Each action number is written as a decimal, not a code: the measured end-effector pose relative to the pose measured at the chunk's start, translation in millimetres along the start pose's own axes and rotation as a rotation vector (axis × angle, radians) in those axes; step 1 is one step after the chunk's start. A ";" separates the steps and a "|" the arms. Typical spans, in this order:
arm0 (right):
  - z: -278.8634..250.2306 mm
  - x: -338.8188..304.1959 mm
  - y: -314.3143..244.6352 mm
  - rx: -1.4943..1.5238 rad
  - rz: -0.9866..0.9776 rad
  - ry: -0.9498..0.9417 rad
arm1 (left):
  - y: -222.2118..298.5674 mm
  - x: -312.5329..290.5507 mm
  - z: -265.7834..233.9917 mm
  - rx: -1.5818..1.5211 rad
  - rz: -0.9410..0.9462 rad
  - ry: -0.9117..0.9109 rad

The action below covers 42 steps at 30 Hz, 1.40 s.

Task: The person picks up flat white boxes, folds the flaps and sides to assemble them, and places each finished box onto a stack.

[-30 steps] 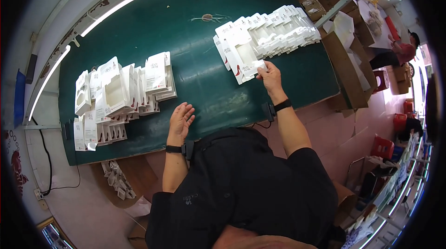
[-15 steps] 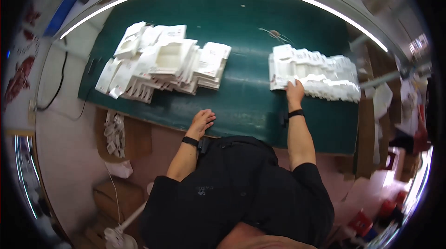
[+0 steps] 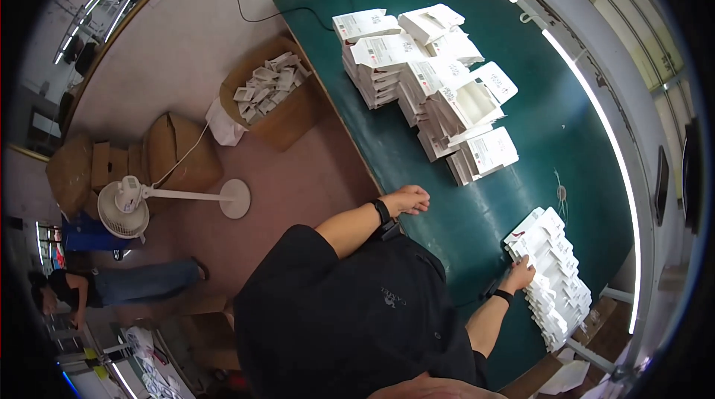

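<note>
Green work table (image 3: 462, 198) fills the frame's right half. Stacks of white flat cartons (image 3: 424, 79) sit upper centre; a row of white packets (image 3: 555, 280) lies lower right. Right hand (image 3: 519, 275) rests on the row's near end, fingers gripping its edge (thumb hidden). Left hand (image 3: 408, 199), loosely curled and empty, rests on the table edge at centre.

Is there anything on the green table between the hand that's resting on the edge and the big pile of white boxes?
No. The left hand rests on the edge of the green table, and only bare tabletop lies between it and the nearest stacked white boxes. The right hand already touches the other white packets.
</note>
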State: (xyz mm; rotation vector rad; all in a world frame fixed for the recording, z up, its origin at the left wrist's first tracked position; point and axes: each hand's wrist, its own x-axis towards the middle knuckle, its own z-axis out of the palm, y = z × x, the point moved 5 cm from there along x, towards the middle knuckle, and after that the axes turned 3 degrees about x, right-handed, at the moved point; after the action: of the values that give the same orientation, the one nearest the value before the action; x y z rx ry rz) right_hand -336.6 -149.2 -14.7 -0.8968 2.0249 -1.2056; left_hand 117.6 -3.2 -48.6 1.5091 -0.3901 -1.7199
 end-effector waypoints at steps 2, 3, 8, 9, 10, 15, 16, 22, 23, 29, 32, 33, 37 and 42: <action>2.2 3.0 1.1 -0.027 -0.002 -0.007 | 1.4 0.5 0.4 -0.004 0.011 -0.016; -0.3 4.4 4.2 -0.046 0.002 0.000 | 2.2 1.0 2.1 0.000 0.012 -0.033; -1.8 -0.9 13.2 -0.077 -0.043 0.070 | 14.2 -7.7 -12.6 0.011 0.030 0.023; 2.0 -6.6 9.6 -0.111 -0.056 0.094 | 19.5 -11.6 -19.3 0.018 0.064 0.045; -2.1 -11.4 6.5 -0.114 -0.045 0.131 | 25.2 -14.5 -23.9 0.025 0.100 0.067; -15.0 -45.9 -8.2 -0.012 -0.091 0.186 | 79.8 -43.3 -31.0 0.146 0.405 0.096; -17.2 -51.7 -10.5 -0.010 -0.101 0.179 | 90.1 -52.1 -27.1 0.156 0.400 0.082; -12.5 -82.4 -22.7 0.123 -0.240 0.103 | 236.6 -163.3 24.9 0.769 1.245 0.617; -8.3 -86.1 -24.2 0.150 -0.259 0.075 | 253.9 -167.3 33.6 0.885 1.382 0.742; 13.0 -102.7 -37.9 0.277 -0.263 -0.067 | 280.9 -129.8 43.2 1.234 1.305 0.922; 16.5 -115.2 -55.1 0.313 -0.241 -0.151 | 276.1 -116.8 36.3 1.250 1.280 0.925; 15.4 -119.9 -59.7 0.316 -0.233 -0.135 | 275.2 -116.0 36.2 1.256 1.289 0.907; 23.6 -139.1 -95.2 0.398 -0.249 -0.228 | 270.1 -132.2 42.3 1.110 1.480 0.858; 50.0 -182.2 -172.0 0.571 -0.264 -0.557 | 248.9 -162.9 90.7 0.954 1.574 0.676</action>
State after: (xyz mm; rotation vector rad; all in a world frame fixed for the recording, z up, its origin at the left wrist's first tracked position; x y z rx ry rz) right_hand -150.0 -89.9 149.5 -1.0688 1.0698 -1.3789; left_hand 117.5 -67.0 255.8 1.4281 -1.5715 0.2947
